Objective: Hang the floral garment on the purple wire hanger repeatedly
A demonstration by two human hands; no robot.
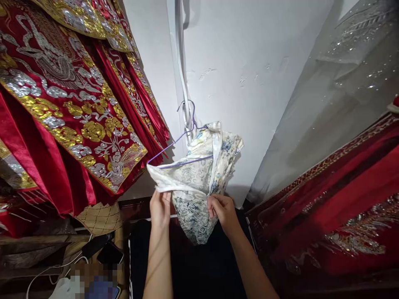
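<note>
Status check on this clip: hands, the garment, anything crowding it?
Left hand and right hand both gripping the white floral garment. Garment bunched on a purple hanger against the wall. Red embroidered robes hang close on the left.

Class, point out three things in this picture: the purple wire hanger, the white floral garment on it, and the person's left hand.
purple wire hanger [174,143], head view, sloping arm.
white floral garment [195,174], head view, bunched middle.
left hand [160,207], head view, back of hand.

– Where is there room to pass?
– Only up the middle, along the white wall [249,62].
– And the sides?
– Embroidered red robes [62,104] crowd the left; a silver garment [343,83] and red gown [343,199] block the right.
</note>
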